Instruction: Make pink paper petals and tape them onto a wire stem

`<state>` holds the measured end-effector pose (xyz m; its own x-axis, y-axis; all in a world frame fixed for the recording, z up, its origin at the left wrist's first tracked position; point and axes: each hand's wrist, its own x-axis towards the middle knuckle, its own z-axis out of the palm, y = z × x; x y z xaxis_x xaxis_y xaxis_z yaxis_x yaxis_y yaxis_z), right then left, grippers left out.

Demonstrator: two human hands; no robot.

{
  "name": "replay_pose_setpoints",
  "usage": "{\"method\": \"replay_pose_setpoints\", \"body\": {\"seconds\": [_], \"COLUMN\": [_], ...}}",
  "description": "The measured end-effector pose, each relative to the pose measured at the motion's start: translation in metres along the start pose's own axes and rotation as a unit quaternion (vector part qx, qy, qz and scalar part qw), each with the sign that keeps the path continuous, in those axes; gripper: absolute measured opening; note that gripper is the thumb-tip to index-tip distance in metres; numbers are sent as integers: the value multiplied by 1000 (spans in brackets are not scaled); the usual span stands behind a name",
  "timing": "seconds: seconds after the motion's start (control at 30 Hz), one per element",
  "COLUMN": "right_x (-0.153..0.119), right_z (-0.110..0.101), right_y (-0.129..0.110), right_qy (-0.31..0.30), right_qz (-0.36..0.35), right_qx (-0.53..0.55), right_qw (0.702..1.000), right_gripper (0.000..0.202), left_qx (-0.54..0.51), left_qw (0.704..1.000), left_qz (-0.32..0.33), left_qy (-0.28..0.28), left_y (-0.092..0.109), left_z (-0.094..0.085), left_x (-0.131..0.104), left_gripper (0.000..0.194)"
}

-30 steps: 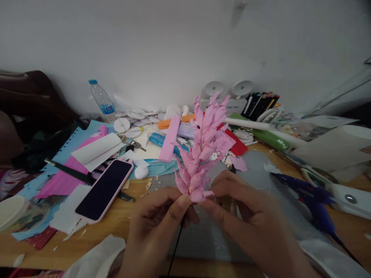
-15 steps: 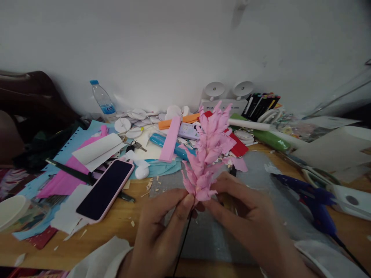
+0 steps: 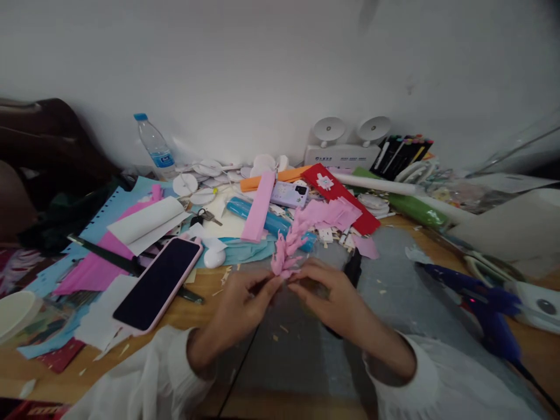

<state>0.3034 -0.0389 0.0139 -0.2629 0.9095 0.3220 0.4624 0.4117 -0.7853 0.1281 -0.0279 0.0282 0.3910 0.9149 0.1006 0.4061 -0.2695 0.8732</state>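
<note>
A pink paper flower spike [image 3: 287, 248] with layered, pointed petals tilts away from me at the middle of the work area. Its thin dark stem [image 3: 240, 368] runs down toward the table's front edge. My left hand [image 3: 242, 306] is closed, pinching the spike at its base, where the stem begins. On the other side, my right hand [image 3: 336, 298] pinches pink paper at the same base between thumb and fingers. The fingertips of both hands nearly meet, and the exact contact is partly hidden.
A grey cutting mat [image 3: 301, 361] lies under my hands. A blue glue gun [image 3: 481, 303] rests at the right and a phone [image 3: 158, 284] at the left. Behind are pink paper pieces [image 3: 335, 214], a red strip [image 3: 350, 201], a blue roll [image 3: 266, 220] and a water bottle [image 3: 155, 146].
Both hands have moved forward, away from me, with the flower spike. The spike has tipped away and lower, uncovering the red strip and purple phone behind it.
</note>
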Motion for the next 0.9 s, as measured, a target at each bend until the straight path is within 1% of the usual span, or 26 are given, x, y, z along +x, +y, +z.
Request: {"method": "replay_pose_setpoints", "body": {"seconds": [0.03, 0.07, 0.13, 0.17, 0.23, 0.27, 0.3, 0.33, 0.37, 0.43, 0.47, 0.5, 0.53, 0.6, 0.67, 0.77, 0.83, 0.9], "right_x": [2, 5, 7, 6, 0, -5, -11, -19, -26, -42, -48, -53, -57, -61, -62, -62, -62, -61], "right_z": [4, 8, 9, 7, -3, -11, -18, -25, -31, -37, -37, -35, -33, -29, -27, -30, -35, -41], "right_y": [11, 21, 35, 38, 40, 39, 38, 37, 36, 37, 39, 42, 45, 50, 54, 53, 49, 44], "right_qy": [-20, -35, -51, -51, -31, -6, 29, 63, 89, 85, 77, 68, 63, 62, 59, 63, 74, 80], "right_qz": [6, 10, 18, 20, 19, 18, 25, 53, 92, 185, 215, 236, 246, 245, 244, 249, 243, 236], "right_qx": [-7, -14, -27, -37, -83, -141, -214, -279, -333, -398, -408, -401, -380, -314, -259, -219, -169, -105], "right_qw": [1000, 999, 998, 998, 996, 990, 976, 957, 934, 894, 884, 882, 889, 915, 933, 941, 952, 963], "right_gripper": [8, 8, 10, 11, 17, 19, 19, 21, 28, 43, 47, 49, 47, 38, 32, 31, 31, 32], "left_qx": [15, 29, 40, 41, 37, 34, 31, 27, 24, 9, -5, -23, -42, -82, -121, -192, -256, -337], "left_qw": [1000, 999, 999, 998, 998, 998, 998, 998, 997, 997, 997, 996, 995, 992, 987, 974, 957, 926], "left_qz": [-14, -21, -32, -37, -46, -49, -52, -54, -56, -62, -66, -72, -77, -89, -104, -122, -136, -163], "left_qy": [-4, 5, 18, 24, 30, 32, 34, 36, 37, 38, 39, 40, 40, 40, 31, 5, -22, -51], "left_y": [-11, -21, -38, -43, -50, -52, -52, -53, -52, -51, -51, -49, -48, -45, -42, -41, -42, -42], "left_z": [2, 4, 7, 8, 9, 9, 10, 10, 10, 10, 10, 9, 8, 5, 2, -2, -4, -4], "left_x": [3, 5, 8, 9, 11, 11, 12, 12, 11, 10, 9, 8, 7, 6, 5, 5, 3, 2], "left_gripper": [36, 36, 36, 37, 39, 39, 39, 39, 39, 37, 36, 34, 32, 30, 30, 28, 29, 28]}}
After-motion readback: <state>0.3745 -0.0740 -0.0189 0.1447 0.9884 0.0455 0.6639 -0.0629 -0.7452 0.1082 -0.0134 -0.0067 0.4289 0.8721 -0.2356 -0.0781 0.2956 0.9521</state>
